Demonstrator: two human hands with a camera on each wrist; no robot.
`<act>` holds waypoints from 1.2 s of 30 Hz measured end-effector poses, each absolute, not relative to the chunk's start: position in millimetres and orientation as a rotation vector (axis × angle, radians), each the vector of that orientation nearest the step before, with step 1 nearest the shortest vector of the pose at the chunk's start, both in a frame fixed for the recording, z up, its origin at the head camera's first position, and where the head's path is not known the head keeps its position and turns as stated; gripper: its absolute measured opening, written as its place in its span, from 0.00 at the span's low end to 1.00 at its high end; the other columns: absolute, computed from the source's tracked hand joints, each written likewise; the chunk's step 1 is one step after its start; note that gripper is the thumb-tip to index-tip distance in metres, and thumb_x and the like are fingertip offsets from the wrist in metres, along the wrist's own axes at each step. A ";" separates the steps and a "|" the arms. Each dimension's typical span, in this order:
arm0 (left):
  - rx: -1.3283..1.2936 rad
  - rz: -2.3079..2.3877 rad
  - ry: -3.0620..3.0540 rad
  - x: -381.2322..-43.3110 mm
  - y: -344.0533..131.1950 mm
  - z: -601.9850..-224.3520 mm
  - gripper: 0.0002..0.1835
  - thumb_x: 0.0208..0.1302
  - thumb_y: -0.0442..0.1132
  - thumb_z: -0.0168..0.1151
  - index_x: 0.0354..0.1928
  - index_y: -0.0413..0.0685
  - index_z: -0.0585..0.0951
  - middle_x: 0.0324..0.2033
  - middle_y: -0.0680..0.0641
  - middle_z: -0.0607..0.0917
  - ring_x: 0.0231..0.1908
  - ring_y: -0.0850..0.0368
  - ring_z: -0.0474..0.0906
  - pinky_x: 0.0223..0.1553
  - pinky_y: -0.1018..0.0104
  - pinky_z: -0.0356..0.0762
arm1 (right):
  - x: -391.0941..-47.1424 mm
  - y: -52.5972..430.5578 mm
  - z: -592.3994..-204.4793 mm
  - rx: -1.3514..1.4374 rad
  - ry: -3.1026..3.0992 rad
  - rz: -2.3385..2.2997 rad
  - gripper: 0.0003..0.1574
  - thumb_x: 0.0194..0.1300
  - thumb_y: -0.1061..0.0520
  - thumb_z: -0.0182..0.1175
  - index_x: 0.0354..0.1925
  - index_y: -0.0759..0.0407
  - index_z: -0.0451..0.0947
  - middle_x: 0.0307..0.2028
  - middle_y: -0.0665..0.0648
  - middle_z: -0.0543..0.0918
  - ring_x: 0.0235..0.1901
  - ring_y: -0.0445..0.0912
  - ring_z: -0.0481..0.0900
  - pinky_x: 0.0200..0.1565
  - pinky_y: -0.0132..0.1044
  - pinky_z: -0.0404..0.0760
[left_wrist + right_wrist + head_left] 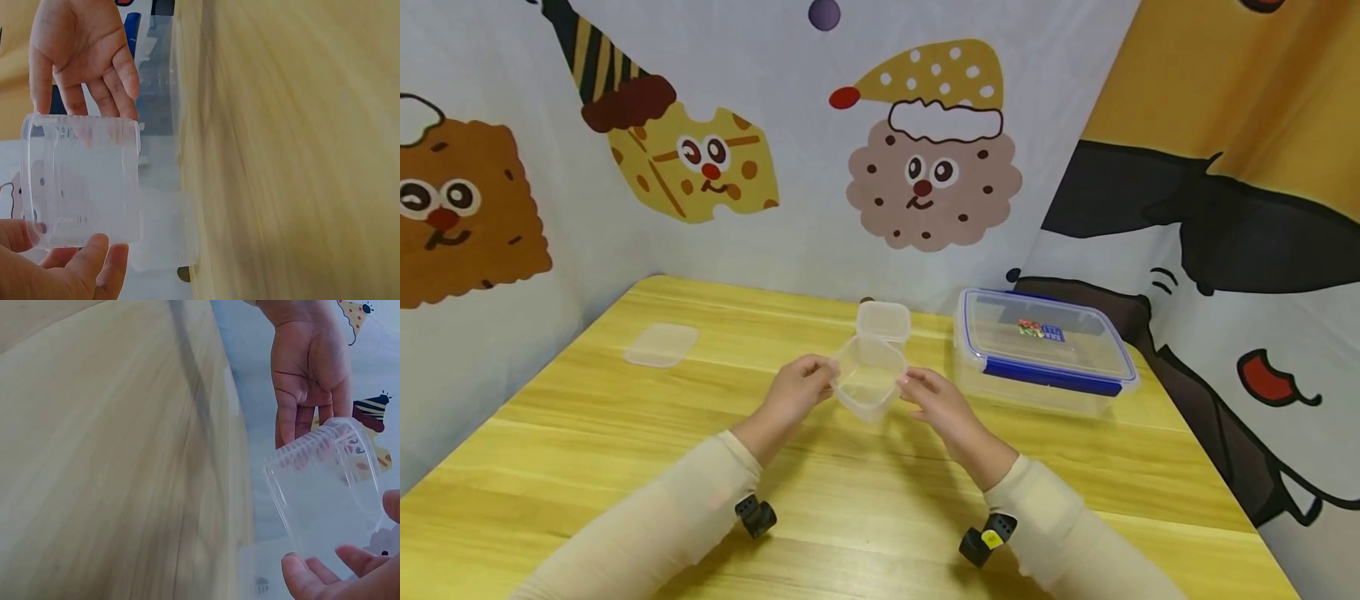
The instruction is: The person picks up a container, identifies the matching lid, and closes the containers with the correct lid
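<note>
A small clear plastic container (871, 385) is held up off the table between both hands, its open top facing the head camera. My left hand (796, 392) pinches its left side at the rim, the thumb on top and the fingers below. Opposite it, my right hand (942, 407) grips the right side the same way. The left wrist view shows the container (87, 181) side-on, above the table surface. Ribbed marks run along one wall of the container (319, 487) in the right wrist view. Just behind it on the table stands a second small translucent container (883, 321).
A flat translucent lid (661, 345) lies at the back left of the wooden table (625, 450). On the back right stands a large clear lidded box (1045, 342) with a blue clasp. A cartoon-printed cloth (805, 250) hangs behind the table.
</note>
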State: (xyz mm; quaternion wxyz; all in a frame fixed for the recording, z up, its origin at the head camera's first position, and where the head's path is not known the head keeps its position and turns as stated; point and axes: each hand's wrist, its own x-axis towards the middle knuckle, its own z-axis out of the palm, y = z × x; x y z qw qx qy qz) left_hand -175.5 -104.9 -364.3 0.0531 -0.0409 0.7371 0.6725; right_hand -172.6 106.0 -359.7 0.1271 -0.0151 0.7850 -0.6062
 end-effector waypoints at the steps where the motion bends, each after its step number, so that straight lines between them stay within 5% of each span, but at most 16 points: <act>1: -0.116 2.042 2.239 -174.4 -103.6 -364.6 0.15 0.74 0.38 0.51 0.50 0.30 0.75 0.44 0.39 0.78 0.51 0.45 0.76 0.58 0.53 0.75 | -172.5 107.7 -360.9 -0.049 2.280 -1.760 0.32 0.74 0.50 0.50 0.68 0.67 0.61 0.63 0.68 0.71 0.62 0.60 0.70 0.62 0.55 0.70; 36: -0.053 1.912 2.301 -158.5 -72.1 -386.0 0.12 0.71 0.34 0.52 0.44 0.29 0.77 0.43 0.34 0.80 0.42 0.48 0.78 0.51 0.52 0.79 | -164.5 147.6 -381.3 -0.055 2.163 -1.629 0.35 0.77 0.50 0.45 0.70 0.73 0.54 0.66 0.72 0.65 0.64 0.62 0.68 0.60 0.53 0.73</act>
